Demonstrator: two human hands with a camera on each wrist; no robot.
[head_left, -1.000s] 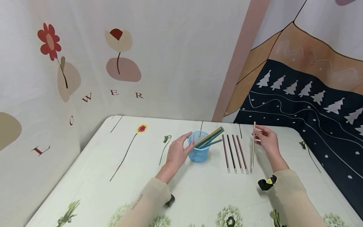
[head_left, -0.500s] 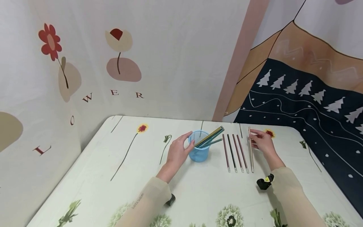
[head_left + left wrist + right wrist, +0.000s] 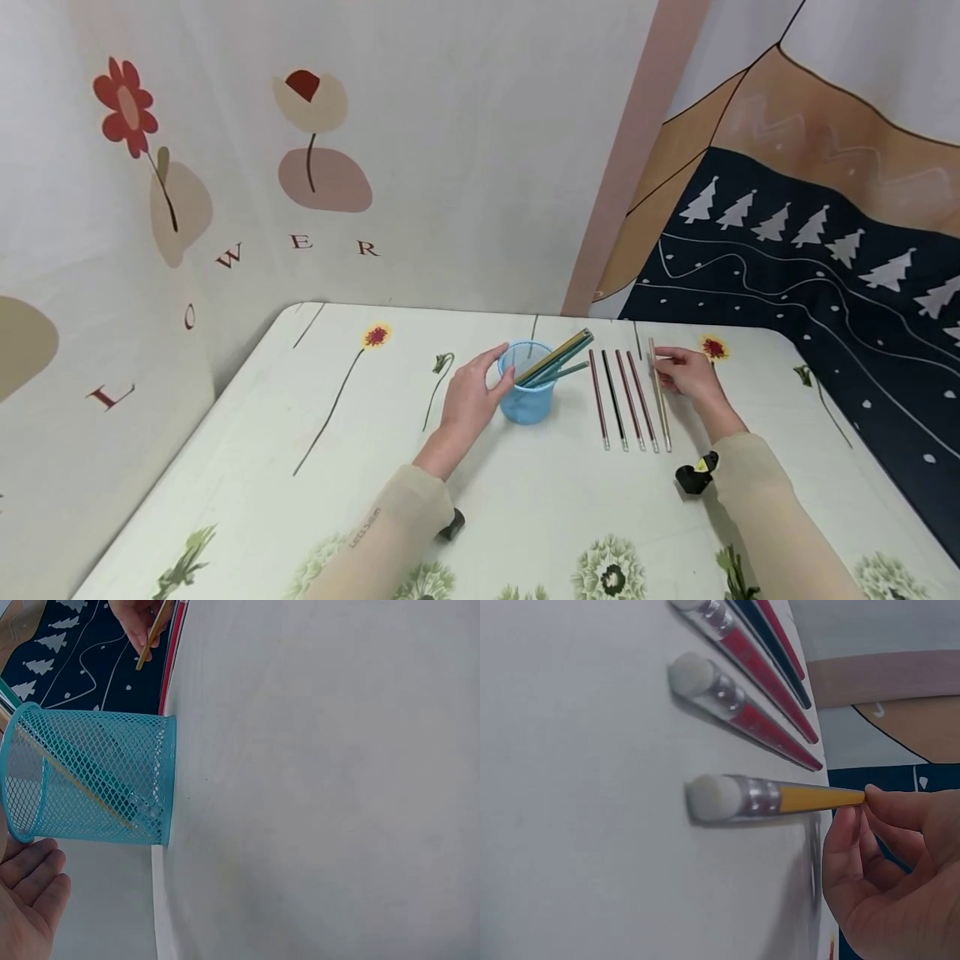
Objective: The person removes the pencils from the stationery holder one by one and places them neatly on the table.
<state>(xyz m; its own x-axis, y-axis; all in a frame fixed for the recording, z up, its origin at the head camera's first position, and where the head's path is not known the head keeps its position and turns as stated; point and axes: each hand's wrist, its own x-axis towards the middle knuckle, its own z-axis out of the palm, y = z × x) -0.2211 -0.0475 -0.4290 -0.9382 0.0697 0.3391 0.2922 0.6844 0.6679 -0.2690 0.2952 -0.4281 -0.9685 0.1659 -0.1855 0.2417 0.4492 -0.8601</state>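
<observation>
My left hand (image 3: 468, 396) holds the blue mesh pencil cup (image 3: 527, 407) at its left side, thumb and fingers about the rim. Several green and yellow pencils (image 3: 553, 363) lean out of the cup toward the right. Between thumb and fingers, my right hand (image 3: 688, 375) pinches a yellow pencil (image 3: 817, 798) near its far end. That pencil's white eraser end points toward me, low at the table. Just left of it lie several pencils in a row, dark red ones (image 3: 597, 400) and a black one (image 3: 614, 400), erasers toward me.
A white flower-print cloth covers the table (image 3: 510, 508). Behind it hang a pale printed curtain (image 3: 465, 167) and a dark one with white trees (image 3: 787, 275). A black wrist camera (image 3: 694, 475) sits under the right sleeve.
My right hand has moved left with the yellow pencil and brought it down beside the row of pencils. The left hand and cup have stayed in place.
</observation>
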